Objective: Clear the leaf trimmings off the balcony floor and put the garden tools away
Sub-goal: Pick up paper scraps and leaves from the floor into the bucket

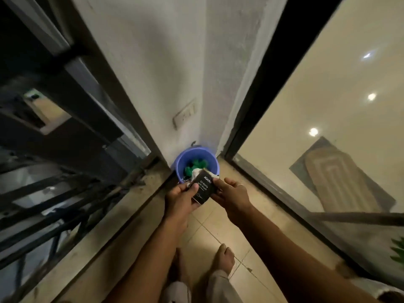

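A blue plastic bucket (197, 154) stands on the balcony floor in the corner, against the grey wall. Green leaf trimmings (193, 166) and something white lie inside it. I hold a small black printed cardboard box (202, 188) tilted over the bucket's near rim. My left hand (182, 200) grips the box from the left and below. My right hand (232, 192) pinches its right edge with thumb and fingers. What the box holds is hidden.
The balcony is narrow. A dark metal railing (65, 193) on a dusty ledge runs along the left, and a glass sliding door (317, 149) along the right. My bare feet (225, 258) stand on beige floor tiles (218, 228). A green plant (397, 250) shows at the right edge.
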`<control>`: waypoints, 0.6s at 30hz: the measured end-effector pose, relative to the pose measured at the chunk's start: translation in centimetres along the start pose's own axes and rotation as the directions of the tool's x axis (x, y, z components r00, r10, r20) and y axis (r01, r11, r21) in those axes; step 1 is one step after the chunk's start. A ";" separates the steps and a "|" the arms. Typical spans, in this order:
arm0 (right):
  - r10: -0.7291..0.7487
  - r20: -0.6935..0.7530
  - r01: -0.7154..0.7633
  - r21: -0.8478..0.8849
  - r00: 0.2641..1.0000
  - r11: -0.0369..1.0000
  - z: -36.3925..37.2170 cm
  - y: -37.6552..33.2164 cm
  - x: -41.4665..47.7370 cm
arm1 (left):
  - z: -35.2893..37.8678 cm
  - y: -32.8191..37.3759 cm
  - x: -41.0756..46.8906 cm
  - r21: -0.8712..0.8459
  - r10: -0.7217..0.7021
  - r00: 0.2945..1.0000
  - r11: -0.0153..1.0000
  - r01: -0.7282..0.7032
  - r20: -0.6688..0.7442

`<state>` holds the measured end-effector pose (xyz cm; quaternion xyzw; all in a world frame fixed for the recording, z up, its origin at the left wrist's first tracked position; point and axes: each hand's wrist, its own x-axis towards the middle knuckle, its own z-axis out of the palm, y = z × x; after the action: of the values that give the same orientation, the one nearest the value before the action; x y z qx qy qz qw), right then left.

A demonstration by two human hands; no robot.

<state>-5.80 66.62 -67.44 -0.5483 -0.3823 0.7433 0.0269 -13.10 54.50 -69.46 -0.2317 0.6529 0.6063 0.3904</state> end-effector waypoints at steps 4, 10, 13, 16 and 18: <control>0.033 -0.072 -0.044 -0.150 0.997 0.988 0.7 4.9 11.5 | 1.5 -4.2 11.0 0.012 -0.070 0.997 0.997 0.071 -0.028; 0.045 -0.159 -0.084 -0.243 0.986 0.966 3.1 9.2 24.9 | 2.5 -8.4 25.5 0.068 -0.128 0.991 0.989 0.131 -0.048; 0.055 -0.147 -0.101 -0.326 0.988 0.940 4.0 10.3 29.1 | 2.6 -9.9 31.0 0.162 -0.127 0.989 0.977 0.137 -0.072; 0.026 -0.136 -0.079 -0.398 0.990 0.914 4.1 11.0 31.7 | 3.2 -10.3 34.6 0.118 -0.156 0.987 0.980 0.160 -0.046; 0.006 -0.112 -0.056 -0.444 0.994 0.894 3.7 10.9 32.0 | 3.4 -10.5 35.8 0.110 -0.197 0.980 0.974 0.200 -0.037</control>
<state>-17.53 71.63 -98.95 -0.5851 -0.5318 0.6055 -0.0910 -25.26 62.24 -104.04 -0.2811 0.6647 0.5233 0.4531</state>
